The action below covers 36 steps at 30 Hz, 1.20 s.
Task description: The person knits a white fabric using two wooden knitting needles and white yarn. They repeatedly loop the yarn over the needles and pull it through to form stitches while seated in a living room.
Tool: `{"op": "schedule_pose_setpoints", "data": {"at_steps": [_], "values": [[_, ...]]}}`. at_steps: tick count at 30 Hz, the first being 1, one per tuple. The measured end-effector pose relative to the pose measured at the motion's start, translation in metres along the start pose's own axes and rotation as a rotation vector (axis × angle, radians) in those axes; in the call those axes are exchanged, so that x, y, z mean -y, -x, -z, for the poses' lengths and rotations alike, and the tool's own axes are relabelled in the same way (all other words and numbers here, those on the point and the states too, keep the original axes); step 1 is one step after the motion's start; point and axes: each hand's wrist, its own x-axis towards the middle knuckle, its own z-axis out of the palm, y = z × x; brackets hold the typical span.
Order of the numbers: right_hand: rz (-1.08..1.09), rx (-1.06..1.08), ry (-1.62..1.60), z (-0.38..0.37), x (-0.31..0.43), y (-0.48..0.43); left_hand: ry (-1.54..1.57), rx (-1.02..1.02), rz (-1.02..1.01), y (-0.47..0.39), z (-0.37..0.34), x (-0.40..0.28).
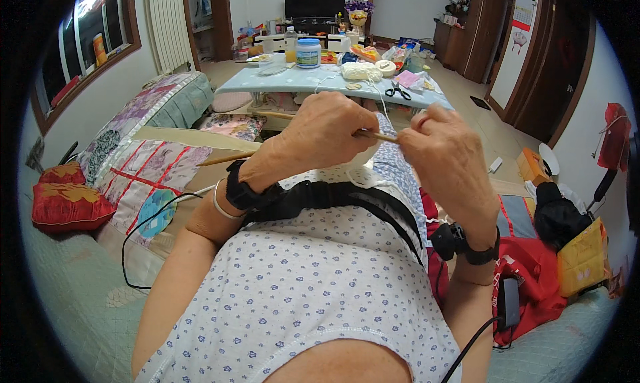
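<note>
Both hands are raised in front of my lap, close together. My left hand point(332, 128) is closed around thin wooden knitting needles point(225, 158), whose shafts stick out to the left past the wrist. A needle spans the gap between the hands, and the fingers of my right hand point(442, 145) pinch its other end. Under the left hand hangs a piece of white knitting point(366, 158), mostly hidden by the hand. White yarn point(384, 103) runs down from a white yarn skein point(361, 71) on the table towards the hands. The stitches cannot be made out.
Ahead stands a table with a pale blue cover point(280, 83), bearing black-handled scissors point(398, 91), a blue-lidded jar point(308, 53) and a bottle point(291, 44). Red cushions point(72, 206) lie at left. A red cloth point(530, 273) and a black cable point(467, 350) are at right.
</note>
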Motion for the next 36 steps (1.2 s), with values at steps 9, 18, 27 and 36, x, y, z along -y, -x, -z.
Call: {"op": "schedule_pose_setpoints", "data": {"at_steps": [9, 18, 27, 36], "values": [[-0.524, -0.182, 0.323, 0.028, -0.067, 0.049, 0.138, -0.164, 0.311, 0.006, 0.017, 0.028], [-0.517, -0.438, -1.247, -0.074, -0.034, 0.02, 0.391, -0.313, 0.337, 0.006, 0.015, 0.028], [-0.415, -0.401, -1.96, -0.068, 0.011, -0.007, 0.427, -0.301, 0.37, 0.005, 0.015, 0.027], [0.381, -0.552, -1.74, -0.028, 0.002, -0.028, 0.564, -0.26, 0.286, 0.003, 0.007, 0.012]]}}
